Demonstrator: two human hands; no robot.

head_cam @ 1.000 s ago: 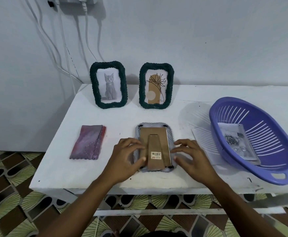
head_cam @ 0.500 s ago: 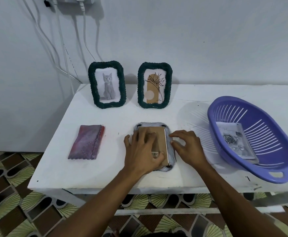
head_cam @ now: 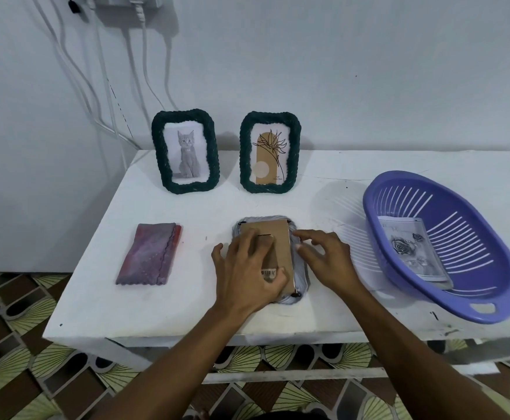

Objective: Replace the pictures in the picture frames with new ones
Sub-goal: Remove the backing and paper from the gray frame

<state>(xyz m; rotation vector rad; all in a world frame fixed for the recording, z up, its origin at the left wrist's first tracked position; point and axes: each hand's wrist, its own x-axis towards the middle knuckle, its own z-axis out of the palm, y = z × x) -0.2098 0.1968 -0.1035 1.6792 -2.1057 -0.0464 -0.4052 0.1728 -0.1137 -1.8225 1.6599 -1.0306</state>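
Observation:
A grey rope-edged picture frame (head_cam: 300, 278) lies face down near the table's front edge, its brown cardboard backing (head_cam: 278, 237) upward. My left hand (head_cam: 249, 268) lies flat on the backing and covers its stand. My right hand (head_cam: 323, 257) touches the frame's right edge with its fingertips. Two dark green frames stand at the back: one with a grey cat picture (head_cam: 186, 153), one with a plant drawing (head_cam: 269, 153). Loose pictures, the top one showing roses (head_cam: 408, 251), lie in the purple basket (head_cam: 490, 277).
A folded pink-purple cloth (head_cam: 150, 253) lies left of the grey frame. The white table (head_cam: 172, 307) stands against a wall with hanging cables (head_cam: 105, 86). The basket sits at the table's right front. Patterned floor shows below the table edge.
My left hand moved from the frame's left edge onto the cardboard backing and now presses flat on it. My right hand stayed at the right edge.

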